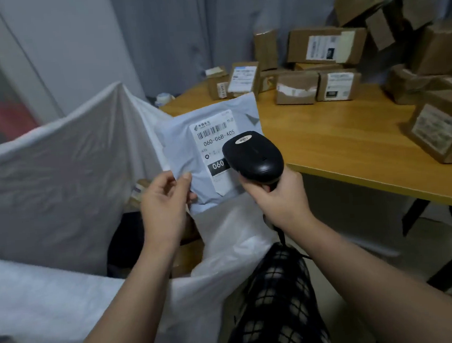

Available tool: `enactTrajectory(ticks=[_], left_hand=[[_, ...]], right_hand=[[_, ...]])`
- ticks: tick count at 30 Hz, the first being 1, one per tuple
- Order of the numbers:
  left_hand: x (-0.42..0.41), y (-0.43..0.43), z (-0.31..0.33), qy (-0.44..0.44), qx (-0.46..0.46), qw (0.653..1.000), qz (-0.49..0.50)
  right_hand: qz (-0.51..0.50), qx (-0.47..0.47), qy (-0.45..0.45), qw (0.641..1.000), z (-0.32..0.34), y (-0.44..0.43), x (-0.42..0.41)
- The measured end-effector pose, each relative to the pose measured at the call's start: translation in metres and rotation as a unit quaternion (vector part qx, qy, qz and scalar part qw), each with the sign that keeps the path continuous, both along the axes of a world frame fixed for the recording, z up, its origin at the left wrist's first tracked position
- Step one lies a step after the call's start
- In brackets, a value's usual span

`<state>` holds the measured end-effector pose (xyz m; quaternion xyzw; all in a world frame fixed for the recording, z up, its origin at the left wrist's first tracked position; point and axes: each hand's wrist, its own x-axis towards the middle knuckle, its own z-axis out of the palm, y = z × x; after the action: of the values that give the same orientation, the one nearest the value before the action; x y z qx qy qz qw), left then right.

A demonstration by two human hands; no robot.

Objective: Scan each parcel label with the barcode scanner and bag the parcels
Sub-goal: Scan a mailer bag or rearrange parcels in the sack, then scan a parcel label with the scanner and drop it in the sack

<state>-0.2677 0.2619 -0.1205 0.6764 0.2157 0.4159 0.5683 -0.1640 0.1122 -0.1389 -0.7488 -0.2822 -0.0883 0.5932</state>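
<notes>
Parcel (185, 150): pale grey poly mailer, white label (214, 134), barcode, text "060-06B-A05". Held upright over open white bag (57, 171), beside table (338, 140) edge. Left hand (164, 203) fingers pinch its lower corner. Right hand (278, 197) fingers clenched round black barcode scanner (253, 155), head overlapping label.

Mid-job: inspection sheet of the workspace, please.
Surface: wooden table, cardboard parcels piled at its far side.
Job's things: grey mailer parcel, label facing the camera; barcode scanner over the label; white sack open below.
Clutter: small pale item at the table's corner, unclear.
Grippers: left hand pinches the mailer's edge; right hand grips the scanner.
Cables: scanner cord hangs below the right hand.
Surroundings: grey curtain behind.
</notes>
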Motion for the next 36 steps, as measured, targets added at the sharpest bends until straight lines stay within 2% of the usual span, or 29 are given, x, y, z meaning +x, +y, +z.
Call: enactTrajectory(ticks=[4, 8, 13, 17, 25, 31, 36], left_hand=[[-0.026, 0.063, 0.007, 0.053, 0.075, 0.994, 0.053], [-0.031, 0.113, 0.004, 0.185, 0.163, 0.968, 0.054], [-0.023, 0.135, 0.001, 0.396, 0.277, 0.875, 0.021], [-0.014, 0.136, -0.026, 0.483, 0.307, 0.819, -0.04], [0.025, 0.101, -0.032, 0.413, 0.331, 0.845, -0.073], [0.071, 0.055, -0.011, 0.367, 0.381, 0.841, -0.115], [0.121, -0.016, 0.013, 0.316, 0.437, 0.825, -0.168]], right_hand=[[0.045, -0.045, -0.02, 0.998, 0.004, 0.041, -0.012], [0.062, -0.106, -0.016, 0.992, 0.004, 0.067, -0.018], [0.043, -0.166, 0.004, 0.985, -0.011, 0.081, -0.019], [0.046, -0.178, 0.038, 0.982, -0.03, 0.076, -0.025], [-0.004, -0.165, 0.077, 0.983, -0.035, 0.063, -0.009], [-0.042, -0.111, 0.108, 0.987, -0.016, 0.017, 0.02], [-0.107, -0.069, 0.107, 0.986, 0.003, -0.055, 0.047]])
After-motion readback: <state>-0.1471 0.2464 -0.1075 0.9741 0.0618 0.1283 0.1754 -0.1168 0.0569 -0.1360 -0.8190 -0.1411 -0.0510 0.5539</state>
